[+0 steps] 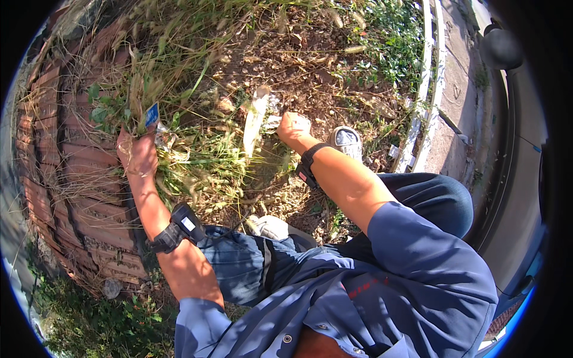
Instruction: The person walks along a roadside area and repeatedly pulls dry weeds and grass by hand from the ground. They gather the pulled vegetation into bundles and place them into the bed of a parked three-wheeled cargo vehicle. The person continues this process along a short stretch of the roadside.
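Note:
My left hand (138, 151) is closed around a bunch of pulled grass and leafy weeds (145, 96), above the edge of the stacked red tiles. A small blue printed wrapper (152, 115) shows against the bunch, just over the fingers. My right hand (294, 127) is a fist close to the soil, shut on a short whitish handle-like piece (271, 121). Beside it lies a long, pale flat piece (255, 123), brightly lit; whether the two are joined, as in a hand tool, I cannot tell. Loose cut grass (197, 165) lies between my hands.
Stacked red clay roof tiles (94, 179) fill the left side. A white low fence rail (425, 89) and a concrete kerb (456, 94) run along the right. Green plants (389, 49) grow at the upper right. My shoes (347, 141) rest on the soil.

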A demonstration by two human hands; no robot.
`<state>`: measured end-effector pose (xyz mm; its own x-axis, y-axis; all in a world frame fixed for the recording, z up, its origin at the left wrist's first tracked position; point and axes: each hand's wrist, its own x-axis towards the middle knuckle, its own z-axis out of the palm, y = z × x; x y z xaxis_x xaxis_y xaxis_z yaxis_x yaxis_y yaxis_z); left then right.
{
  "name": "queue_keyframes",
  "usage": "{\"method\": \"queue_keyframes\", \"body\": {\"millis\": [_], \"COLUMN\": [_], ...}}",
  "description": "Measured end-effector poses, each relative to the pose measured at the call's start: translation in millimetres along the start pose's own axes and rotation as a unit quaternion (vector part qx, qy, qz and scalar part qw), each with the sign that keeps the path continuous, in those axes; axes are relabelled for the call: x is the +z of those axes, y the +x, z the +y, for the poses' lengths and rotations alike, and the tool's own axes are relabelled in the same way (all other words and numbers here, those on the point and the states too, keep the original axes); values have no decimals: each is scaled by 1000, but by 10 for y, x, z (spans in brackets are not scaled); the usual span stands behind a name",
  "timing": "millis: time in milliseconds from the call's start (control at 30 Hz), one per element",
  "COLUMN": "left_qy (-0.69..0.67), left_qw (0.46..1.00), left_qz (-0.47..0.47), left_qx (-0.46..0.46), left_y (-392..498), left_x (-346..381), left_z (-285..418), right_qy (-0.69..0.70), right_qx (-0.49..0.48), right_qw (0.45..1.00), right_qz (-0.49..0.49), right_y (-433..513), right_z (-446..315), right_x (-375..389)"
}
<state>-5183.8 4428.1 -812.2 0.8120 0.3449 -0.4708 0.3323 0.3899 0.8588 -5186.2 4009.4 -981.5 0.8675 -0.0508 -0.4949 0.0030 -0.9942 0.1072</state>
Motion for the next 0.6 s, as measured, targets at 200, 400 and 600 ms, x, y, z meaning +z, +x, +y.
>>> {"method": "queue_keyframes", "body": {"millis": [200,400,600], "left_qy": [-199,-265,245], "left_qw": [959,952,947], "left_qz": [-37,-37,-184], "left_qx": [-198,-148,96], "left_y": [31,25,77], "left_x": [24,15,-41], "left_z": [95,106,13], "right_qy": [-141,-55,0], "right_qx": [-76,-63,-79], "right_qw": [987,996,996], "right_qz": [31,-33,-41], "right_y": [-133,-121,-282], "right_z": [1,-74,-79], "right_x": [-39,-152,-347]}}
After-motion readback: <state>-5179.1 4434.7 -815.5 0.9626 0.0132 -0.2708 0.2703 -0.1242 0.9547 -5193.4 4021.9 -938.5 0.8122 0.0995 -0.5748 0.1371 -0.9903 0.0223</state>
